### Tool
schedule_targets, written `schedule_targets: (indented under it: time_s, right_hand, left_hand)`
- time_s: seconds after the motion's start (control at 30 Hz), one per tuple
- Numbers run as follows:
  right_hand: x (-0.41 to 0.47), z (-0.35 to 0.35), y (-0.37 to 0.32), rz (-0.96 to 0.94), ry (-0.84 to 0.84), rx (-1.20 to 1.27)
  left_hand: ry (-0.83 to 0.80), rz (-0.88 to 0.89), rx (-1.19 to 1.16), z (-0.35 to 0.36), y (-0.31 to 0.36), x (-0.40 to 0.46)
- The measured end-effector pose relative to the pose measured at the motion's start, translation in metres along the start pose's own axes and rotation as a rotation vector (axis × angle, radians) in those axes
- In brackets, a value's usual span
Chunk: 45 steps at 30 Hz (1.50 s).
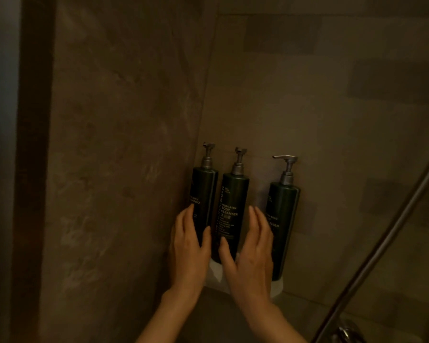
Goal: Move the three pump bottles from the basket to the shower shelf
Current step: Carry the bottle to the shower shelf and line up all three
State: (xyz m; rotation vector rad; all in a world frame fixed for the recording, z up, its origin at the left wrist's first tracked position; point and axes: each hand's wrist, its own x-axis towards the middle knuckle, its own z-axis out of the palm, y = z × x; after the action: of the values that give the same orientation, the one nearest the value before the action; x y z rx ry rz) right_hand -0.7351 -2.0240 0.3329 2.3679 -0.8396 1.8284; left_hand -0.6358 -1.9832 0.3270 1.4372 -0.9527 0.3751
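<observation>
Stone-look brown tiles cover the two shower walls [307,100] that meet in a corner, and a metal rail [386,233] slants across the right side. Three dark green pump bottles stand upright in a row on the small white corner shelf [278,288]: the shampoo bottle [204,191] nearest the corner, the body cleanser bottle [233,206] beside it, and a third bottle [284,219] a little apart (its label partly hidden). The left hand [187,251] wraps its fingers around the shampoo bottle. The right hand [248,256] is spread, thumb resting on the body cleanser bottle, fingers between it and the third bottle.
</observation>
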Motion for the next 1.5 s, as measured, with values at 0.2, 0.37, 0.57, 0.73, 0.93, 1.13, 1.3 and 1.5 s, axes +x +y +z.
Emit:
schedule_targets:
  time_s: [0.2, 0.37, 0.57, 0.73, 0.93, 1.13, 1.3, 1.5]
  right_hand:
    - [0.011, -0.023, 0.032, 0.098, 0.094, 0.016]
    - [0.020, -0.021, 0.051, 0.333, 0.042, 0.081]
    - [0.037, -0.019, 0.066, 0.375, 0.065, 0.129]
    - [0.037, -0.016, 0.075, 0.417, 0.068, 0.240]
    - [0.033, -0.018, 0.079, 0.406, 0.028, 0.283]
    - [0.030, -0.017, 0.082, 0.430, -0.009, 0.338]
    - [0.026, -0.013, 0.085, 0.417, -0.022, 0.369]
    - [0.025, -0.009, 0.088, 0.424, -0.034, 0.362]
  left_hand:
    - [-0.138, 0.137, -0.007, 0.014, 0.026, -0.009]
    - [-0.180, 0.047, 0.016, 0.029, 0.025, -0.009]
    - [-0.122, -0.001, 0.041, 0.039, 0.022, -0.004]
    - [-0.109, -0.015, 0.039, 0.043, 0.022, -0.004]
    - [-0.130, -0.028, 0.005, 0.040, 0.020, -0.005]
    - [-0.144, -0.056, -0.026, 0.042, 0.018, -0.005]
    - [-0.155, -0.065, -0.057, 0.043, 0.017, -0.005]
    - [-0.165, -0.079, -0.089, 0.044, 0.015, -0.004]
